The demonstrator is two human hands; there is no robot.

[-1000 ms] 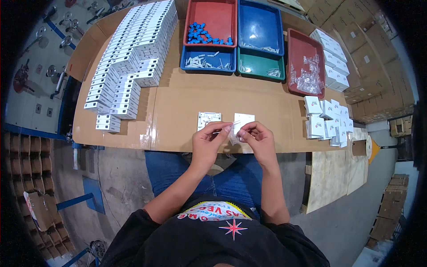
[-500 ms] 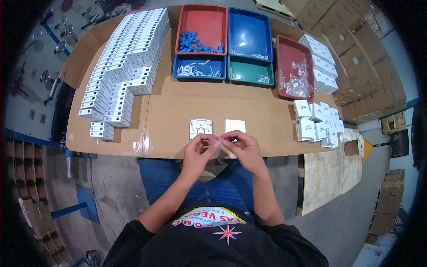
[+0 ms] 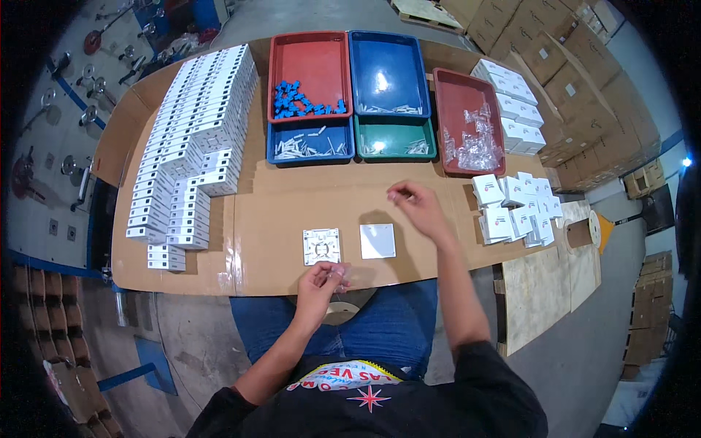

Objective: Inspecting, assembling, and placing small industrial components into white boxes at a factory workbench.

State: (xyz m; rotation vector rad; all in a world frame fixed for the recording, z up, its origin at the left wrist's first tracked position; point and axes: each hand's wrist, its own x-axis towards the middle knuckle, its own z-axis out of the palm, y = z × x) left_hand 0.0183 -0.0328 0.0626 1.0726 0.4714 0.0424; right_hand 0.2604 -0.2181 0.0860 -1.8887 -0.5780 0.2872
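As the head view shows, the left hand (image 3: 319, 282) pinches a clear, crumpled plastic bag (image 3: 345, 278) by the near edge of the counter (image 3: 292, 198); it juts rightward, long axis unclear. Whether the right hand (image 3: 418, 205), loosely curled, holds anything, I cannot tell.

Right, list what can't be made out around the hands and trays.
All in the head view:
Anything inside the clear plastic: too small, partly covered by the left hand.
Whether the right hand pinches anything: too small and blurred.
Count of white pieces in the green tray: too small, overlapping.
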